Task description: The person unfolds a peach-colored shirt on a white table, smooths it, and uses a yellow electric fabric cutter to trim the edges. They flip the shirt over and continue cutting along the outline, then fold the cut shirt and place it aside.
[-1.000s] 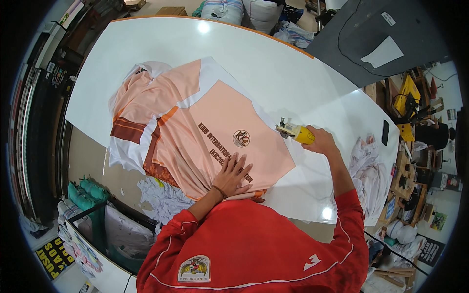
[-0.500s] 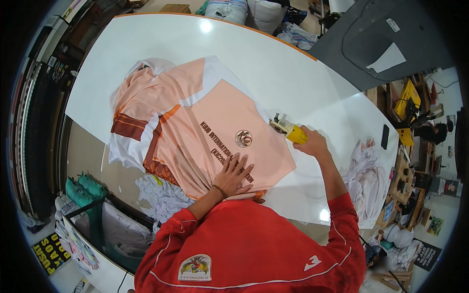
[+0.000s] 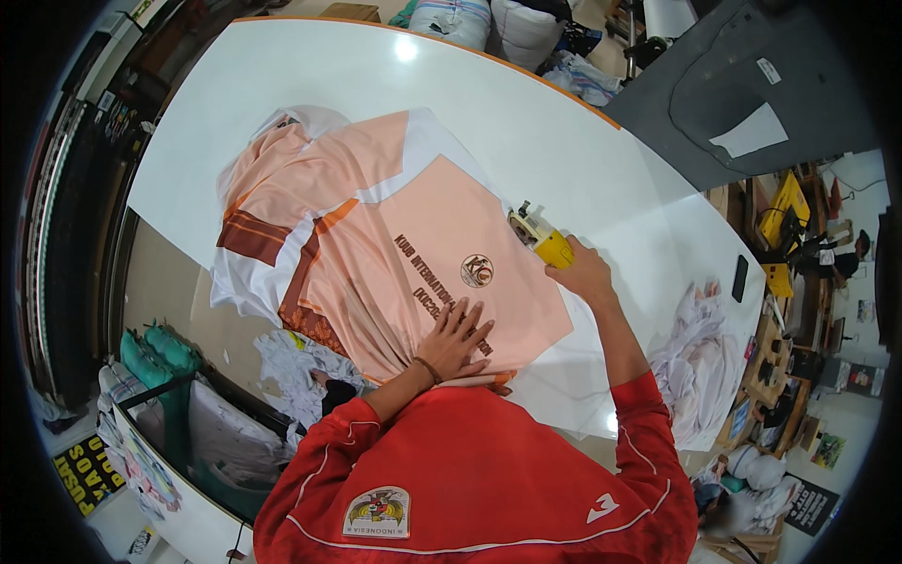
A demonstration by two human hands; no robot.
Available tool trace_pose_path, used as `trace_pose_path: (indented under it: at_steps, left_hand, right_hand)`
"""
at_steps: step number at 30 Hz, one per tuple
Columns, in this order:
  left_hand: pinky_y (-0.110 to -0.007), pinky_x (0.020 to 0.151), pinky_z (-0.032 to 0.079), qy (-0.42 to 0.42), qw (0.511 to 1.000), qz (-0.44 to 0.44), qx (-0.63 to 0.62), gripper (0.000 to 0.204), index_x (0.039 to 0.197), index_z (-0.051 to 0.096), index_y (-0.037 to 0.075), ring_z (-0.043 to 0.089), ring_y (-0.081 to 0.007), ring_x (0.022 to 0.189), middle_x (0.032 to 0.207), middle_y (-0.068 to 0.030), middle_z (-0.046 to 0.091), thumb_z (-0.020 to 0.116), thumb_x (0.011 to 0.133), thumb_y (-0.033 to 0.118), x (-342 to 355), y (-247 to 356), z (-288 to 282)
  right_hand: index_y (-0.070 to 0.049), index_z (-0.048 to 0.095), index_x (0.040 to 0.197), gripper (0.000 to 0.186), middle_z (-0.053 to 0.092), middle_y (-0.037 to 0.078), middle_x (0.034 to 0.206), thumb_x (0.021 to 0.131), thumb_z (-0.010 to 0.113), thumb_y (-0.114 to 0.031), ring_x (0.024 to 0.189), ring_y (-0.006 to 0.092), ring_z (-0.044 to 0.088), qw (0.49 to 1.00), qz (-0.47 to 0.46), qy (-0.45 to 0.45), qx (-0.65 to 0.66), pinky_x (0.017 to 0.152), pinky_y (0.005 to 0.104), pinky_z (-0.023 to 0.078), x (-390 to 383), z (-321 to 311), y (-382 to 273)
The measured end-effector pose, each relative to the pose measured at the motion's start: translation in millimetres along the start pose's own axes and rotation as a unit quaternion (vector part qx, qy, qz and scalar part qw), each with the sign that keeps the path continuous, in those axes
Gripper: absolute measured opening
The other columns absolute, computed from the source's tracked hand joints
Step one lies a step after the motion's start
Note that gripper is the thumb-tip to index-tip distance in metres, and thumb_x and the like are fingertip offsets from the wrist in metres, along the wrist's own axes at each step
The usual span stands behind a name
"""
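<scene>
right hand (image 3: 584, 273) is clamping round the yellow tool (image 3: 554, 249); left hand (image 3: 455, 342) is lying flat, spread-fingered, on peach fabric (image 3: 432, 202) toward the tabletop's (image 3: 611, 197) near edge!

The person wears a bright red top (image 3: 479, 461) whose sleeves end partway along the arms, with thin white piping (image 3: 470, 545) curving across the body and up both sleeves, the left (image 3: 319, 451) towards seven o'clock and the right (image 3: 644, 428) towards four. A pale-edged, round-topped badge (image 3: 377, 512) with a winged emblem sits between six and seven o'clock, and an angular white mark (image 3: 602, 508) at five. A narrow brown bracelet (image 3: 428, 369) rings the wrist behind the left grip (image 3: 458, 340).
</scene>
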State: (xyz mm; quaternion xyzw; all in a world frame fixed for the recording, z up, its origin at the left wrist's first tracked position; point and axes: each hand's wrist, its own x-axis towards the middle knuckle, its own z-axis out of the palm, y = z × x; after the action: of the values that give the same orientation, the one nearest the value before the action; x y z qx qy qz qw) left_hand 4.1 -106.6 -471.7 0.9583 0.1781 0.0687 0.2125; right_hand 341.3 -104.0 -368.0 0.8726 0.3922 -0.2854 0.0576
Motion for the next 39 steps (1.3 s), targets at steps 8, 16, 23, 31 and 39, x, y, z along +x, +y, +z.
trace_pose_path:
  at_steps: [8, 16, 23, 31, 39]
  left_hand:
    - [-0.064, 0.129, 0.025, -0.001, 1.000, 0.000, 0.002, 0.078, 0.158, 0.052, 0.016, 0.032, -0.0485, 0.158, 0.169, -0.0221, 0.039, 0.061, 0.098, 0.064, -0.3, 0.1, 1.5]
    - [-0.063, 0.129, 0.024, 0.015, 1.000, 0.004, 0.005, 0.076, 0.158, 0.052, 0.015, 0.033, -0.0477, 0.157, 0.169, -0.0219, 0.039, 0.060, 0.099, 0.062, -2.4, -0.1, 2.9]
    - [-0.064, 0.123, 0.031, 0.067, 0.990, -0.105, -0.072, 0.077, 0.156, 0.053, 0.014, 0.042, -0.0428, 0.149, 0.157, -0.0189, 0.051, 0.068, 0.095, 0.058, 36.0, -15.1, -4.3]
    - [-0.081, 0.121, 0.013, -0.018, 0.991, -0.130, 0.036, 0.090, 0.167, 0.044, 0.025, 0.013, -0.0641, 0.158, 0.177, -0.0229, 0.022, 0.062, 0.094, 0.074, 29.7, -23.2, -20.4]
    - [-0.086, 0.115, 0.019, -0.025, 0.992, -0.120, 0.025, 0.086, 0.162, 0.049, 0.029, 0.015, -0.0649, 0.157, 0.176, -0.0243, 0.023, 0.062, 0.093, 0.077, -20.4, 0.8, -3.9]
  right_hand:
    - [-0.012, 0.052, 0.158, 0.097, 0.072, 0.021, 0.131, 0.074, 0.080, -0.053, 0.120, 0.0398, 0.071, 0.999, 0.016, 0.023, 0.046, 0.101, 0.0492, 0.058, 5.3, 3.9, -24.7]
    - [-0.011, 0.056, 0.139, 0.075, 0.072, 0.024, 0.125, 0.081, 0.077, -0.052, 0.116, 0.0443, 0.072, 0.995, -0.006, 0.061, 0.083, 0.097, 0.0544, 0.058, 21.7, 17.9, -43.0]
    - [-0.002, 0.056, 0.135, 0.076, 0.072, 0.027, 0.122, 0.082, 0.077, -0.052, 0.116, 0.0457, 0.072, 0.984, 0.017, 0.083, 0.154, 0.098, 0.0548, 0.058, 39.4, 23.5, -61.4]
    - [-0.007, 0.055, 0.140, 0.079, 0.073, 0.026, 0.123, 0.082, 0.079, -0.054, 0.115, 0.0448, 0.072, 0.985, 0.003, 0.073, 0.154, 0.097, 0.0546, 0.058, 20.7, 28.0, -15.4]
    - [-0.015, 0.053, 0.148, 0.084, 0.074, 0.025, 0.116, 0.080, 0.079, -0.054, 0.109, 0.0444, 0.074, 1.000, 0.002, 0.019, 0.017, 0.092, 0.0543, 0.060, -45.8, 33.7, 31.2]
